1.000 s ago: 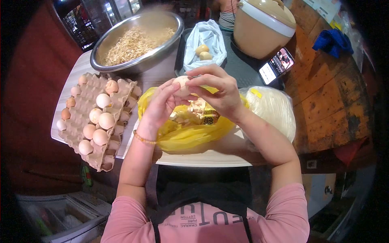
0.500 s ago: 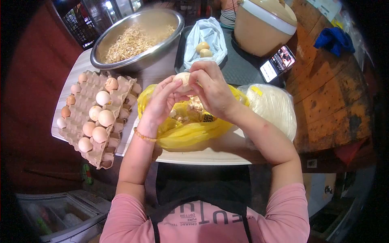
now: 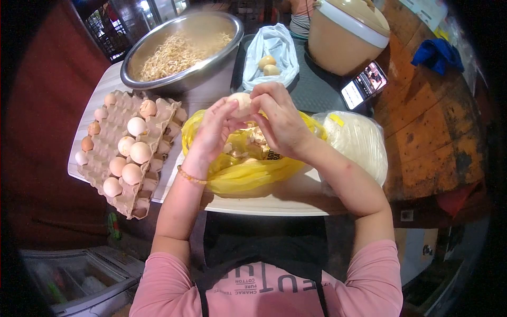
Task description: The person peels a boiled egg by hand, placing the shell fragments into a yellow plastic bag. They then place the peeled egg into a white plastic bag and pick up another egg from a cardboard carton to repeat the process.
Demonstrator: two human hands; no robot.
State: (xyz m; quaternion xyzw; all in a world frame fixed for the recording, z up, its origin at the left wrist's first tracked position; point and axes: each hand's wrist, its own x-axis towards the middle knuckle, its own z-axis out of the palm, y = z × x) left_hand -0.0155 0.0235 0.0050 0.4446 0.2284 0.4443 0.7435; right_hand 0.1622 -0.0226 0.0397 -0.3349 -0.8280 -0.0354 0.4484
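- While the head camera looked down, both hands met over a crinkled yellow plastic bag (image 3: 248, 171), seemingly so falling shell bits landed inside it.
- The left hand (image 3: 214, 132) cradled a pale, partly peeled boiled egg (image 3: 241, 102), fingers curled around it.
- The right hand (image 3: 280, 124) pinched at the egg's top with its fingertips.
- A grey cardboard egg tray (image 3: 105, 153) with unpeeled eggs sat just left, within reach.
- Beyond lay a steel bowl of shredded strands (image 3: 179, 47) and a white plastic bag holding two peeled eggs (image 3: 270, 50).
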